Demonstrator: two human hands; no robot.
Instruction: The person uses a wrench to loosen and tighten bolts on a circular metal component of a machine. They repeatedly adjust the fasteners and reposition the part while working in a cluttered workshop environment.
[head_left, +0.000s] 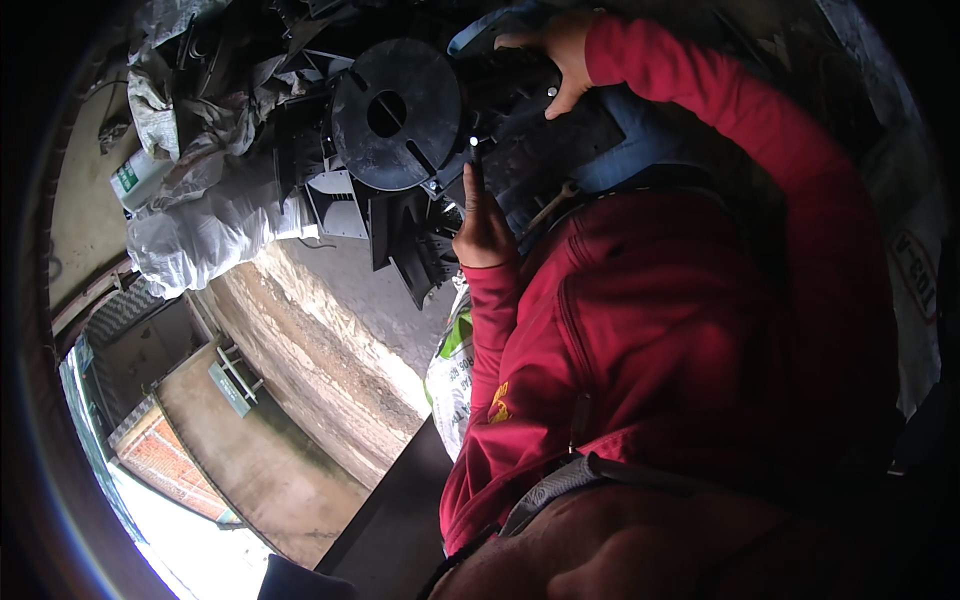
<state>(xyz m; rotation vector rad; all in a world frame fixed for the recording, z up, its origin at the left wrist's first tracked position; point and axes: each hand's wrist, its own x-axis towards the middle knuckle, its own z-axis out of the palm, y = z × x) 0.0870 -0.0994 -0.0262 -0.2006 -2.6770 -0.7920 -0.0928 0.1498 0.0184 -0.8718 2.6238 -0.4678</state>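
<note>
My left hand (484, 232) is beside the round black disc, its index finger stretched up and its other fingers curled. A short dark piece with a bright tip (474, 150) stands at that finger; I cannot make out what it is. The black disc (402, 85) has a central hole and slots. Farther right, my right hand (565, 55) spans the edge of a flat black metal part (575, 140) across my lap, thumb and fingers wide apart around it. A bolt (551, 91) shows by the thumb. On my lap lies a wrench (552, 205).
Several black metal parts (395, 235) are piled below and left of the disc. White plastic sacks (200, 240) and a white-green container (140, 180) lie at the left. A printed sack (452, 370) rests by my left arm. A wall (310, 310) runs beyond it.
</note>
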